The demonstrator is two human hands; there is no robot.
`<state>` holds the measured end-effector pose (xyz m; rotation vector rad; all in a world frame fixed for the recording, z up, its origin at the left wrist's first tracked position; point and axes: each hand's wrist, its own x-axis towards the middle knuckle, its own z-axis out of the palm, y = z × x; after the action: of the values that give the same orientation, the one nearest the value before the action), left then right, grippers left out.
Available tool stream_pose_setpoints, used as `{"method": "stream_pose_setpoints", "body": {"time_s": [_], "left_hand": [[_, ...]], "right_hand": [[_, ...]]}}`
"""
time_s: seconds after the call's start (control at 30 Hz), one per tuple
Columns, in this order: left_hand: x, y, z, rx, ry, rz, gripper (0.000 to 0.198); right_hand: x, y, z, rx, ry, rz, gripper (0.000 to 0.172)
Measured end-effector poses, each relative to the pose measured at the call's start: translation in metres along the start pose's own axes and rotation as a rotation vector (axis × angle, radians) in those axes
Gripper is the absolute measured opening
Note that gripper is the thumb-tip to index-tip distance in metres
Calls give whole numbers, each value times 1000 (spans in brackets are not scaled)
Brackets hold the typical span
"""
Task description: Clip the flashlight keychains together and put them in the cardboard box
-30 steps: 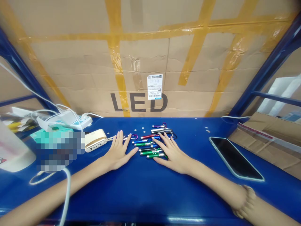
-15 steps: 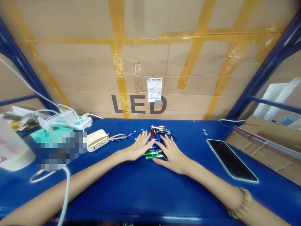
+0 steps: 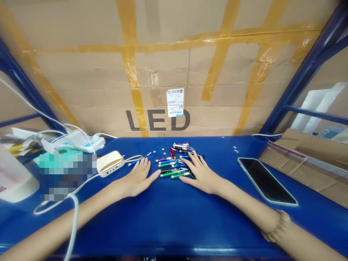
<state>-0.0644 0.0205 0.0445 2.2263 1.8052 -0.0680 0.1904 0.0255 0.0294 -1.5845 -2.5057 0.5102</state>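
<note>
Head: left hand, flashlights, right hand

head-worn camera looks forward and down, close over a glossy blue tabletop toward a taped brown cardboard box; left hand and right hand enter from below.

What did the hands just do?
The left hand slid left off the pile of small coloured metal keychain torches and lies flat on the blue table. The right hand stays flat on the pile. The black smartphone and gold power bank stayed put.
</note>
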Motion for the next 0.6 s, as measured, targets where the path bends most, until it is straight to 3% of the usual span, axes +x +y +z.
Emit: {"method": "stream_pose_setpoints", "body": {"time_s": [0.1, 0.27, 0.47, 0.6], "left_hand": [[-1, 2, -13, -32, 17, 7, 83], [11, 0, -12, 42, 245, 28, 86], [16, 6, -13, 38, 79, -59, 92], [23, 14, -18, -56, -30, 113, 78]], "right_hand": [[0, 0, 1, -9, 0, -24, 80], [0, 1, 2, -7, 8, -33, 79], [1, 1, 4, -25, 24, -44, 79], [0, 1, 3, -31, 23, -53, 78]]}}
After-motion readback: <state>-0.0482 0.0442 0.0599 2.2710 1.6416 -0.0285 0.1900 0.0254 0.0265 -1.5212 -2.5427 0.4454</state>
